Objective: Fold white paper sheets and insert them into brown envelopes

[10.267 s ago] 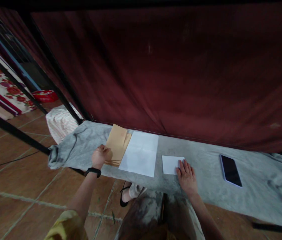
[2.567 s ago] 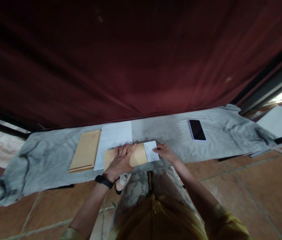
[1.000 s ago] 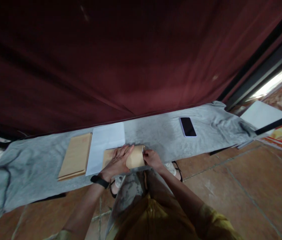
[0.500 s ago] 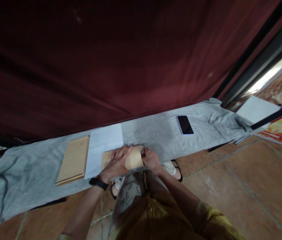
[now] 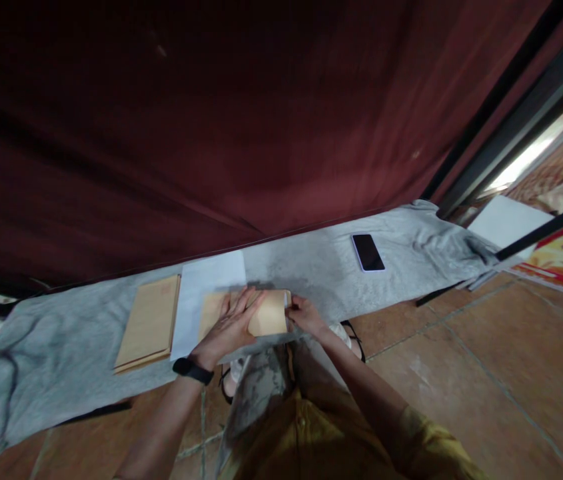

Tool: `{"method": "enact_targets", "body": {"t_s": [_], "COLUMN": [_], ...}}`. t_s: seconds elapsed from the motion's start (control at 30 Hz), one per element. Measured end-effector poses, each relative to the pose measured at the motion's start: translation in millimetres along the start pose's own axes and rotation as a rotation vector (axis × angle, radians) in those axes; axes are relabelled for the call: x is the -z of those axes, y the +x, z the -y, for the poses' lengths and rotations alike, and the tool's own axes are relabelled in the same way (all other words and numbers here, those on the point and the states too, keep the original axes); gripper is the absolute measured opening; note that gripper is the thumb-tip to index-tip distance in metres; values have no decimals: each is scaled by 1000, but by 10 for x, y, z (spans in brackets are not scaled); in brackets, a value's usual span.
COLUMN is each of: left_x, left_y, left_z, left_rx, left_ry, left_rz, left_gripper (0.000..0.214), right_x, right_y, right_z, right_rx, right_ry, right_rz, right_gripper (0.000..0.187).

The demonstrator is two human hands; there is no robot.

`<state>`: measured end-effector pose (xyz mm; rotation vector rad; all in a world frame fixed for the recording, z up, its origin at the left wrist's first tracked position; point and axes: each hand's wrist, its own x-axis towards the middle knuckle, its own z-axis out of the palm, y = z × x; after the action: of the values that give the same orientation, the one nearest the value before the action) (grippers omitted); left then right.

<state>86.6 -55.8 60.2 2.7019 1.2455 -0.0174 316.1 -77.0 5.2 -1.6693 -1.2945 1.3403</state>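
A brown envelope (image 5: 270, 315) lies on the grey cloth (image 5: 321, 267) at the near edge. My left hand (image 5: 228, 325) rests flat on its left part, fingers stretched out. My right hand (image 5: 304, 313) is curled at the envelope's right end, fingertips pinched at the opening; only a sliver of white shows there. A white sheet (image 5: 208, 283) lies partly under the envelope. A stack of brown envelopes (image 5: 150, 321) sits to the left.
A black phone (image 5: 368, 252) lies on the cloth to the right. A dark red curtain (image 5: 211, 120) hangs behind. Tiled floor (image 5: 486, 373) is below, with a white sheet (image 5: 506, 223) and black bars at far right.
The small white folded paper has gone from lying beside my right hand to almost wholly inside the brown envelope. My left hand took an envelope from the stack and now presses it flat.
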Motion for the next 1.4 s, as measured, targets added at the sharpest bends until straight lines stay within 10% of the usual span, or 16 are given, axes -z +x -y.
{"method": "enact_targets", "body": {"t_s": [0.23, 0.6, 1.4], "left_x": [106, -561, -656], "left_y": [123, 374, 514], "left_z": [-137, -606, -463], "left_rx": [160, 787, 871], "left_ry": [-214, -1758, -1511], "left_rz": [-316, -380, -393], "left_gripper": [87, 72, 68], "right_x": [32, -288, -107], "right_y": [67, 69, 52], "right_z": [-28, -121, -179], "right_rx": [-65, -127, -272], "right_ry": [593, 877, 759], "right_rz": [-110, -151, -71], "right_gripper": [21, 35, 11]}}
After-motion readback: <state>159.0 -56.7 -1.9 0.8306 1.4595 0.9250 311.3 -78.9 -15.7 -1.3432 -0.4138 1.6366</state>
